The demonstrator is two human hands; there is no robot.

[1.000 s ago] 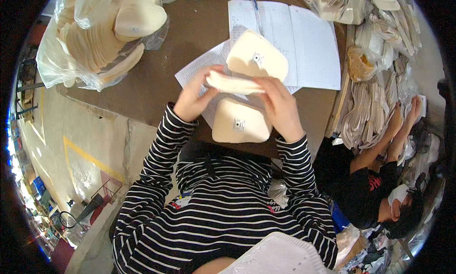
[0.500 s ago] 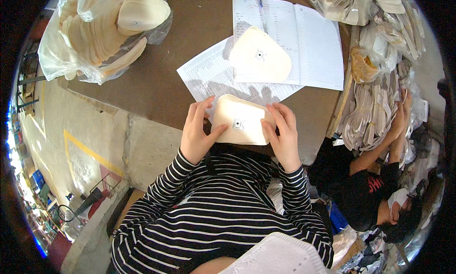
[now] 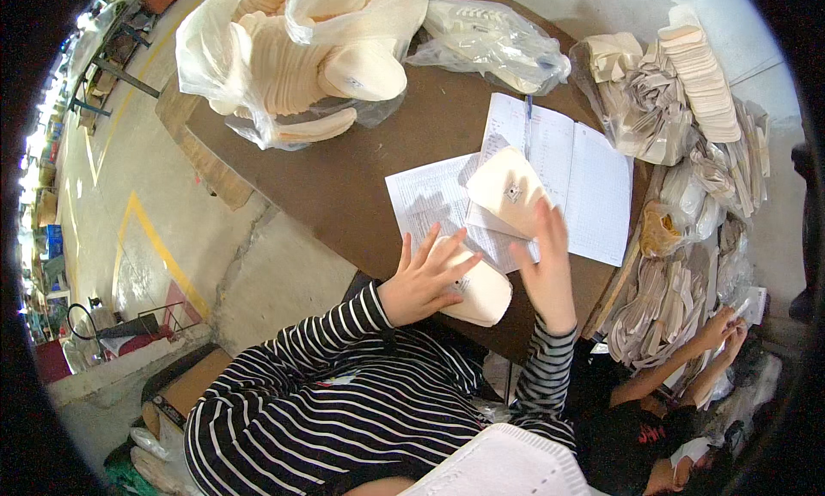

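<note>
At the near edge of the table lies a cream, rounded-corner pad (image 3: 485, 294) with a small printed mark. My left hand (image 3: 425, 281) is over it with the fingers spread, covering part of its left side; whether the palm presses on it is hard to tell. My right hand (image 3: 547, 268) is raised to the right, thumb and fingers apart, its fingertips by the lower right edge of a second cream pad (image 3: 507, 182). That pad rests on printed sheets (image 3: 425, 186) and an open notebook (image 3: 599, 204). Nothing shows between the right hand's fingers.
A large clear bag (image 3: 206, 58) of stacked cream pads stands at the far left of the brown table (image 3: 344, 182). Another plastic bag (image 3: 494, 45) lies behind the notebook, where a pen (image 3: 528, 113) rests. Bundled strips (image 3: 657, 311) line the right side, near a co-worker's hands (image 3: 726, 328).
Both hands held the near pad's sides before. The right hand has left it and moved toward the far pad; the left has spread over the near one. The view has shifted and turned.
</note>
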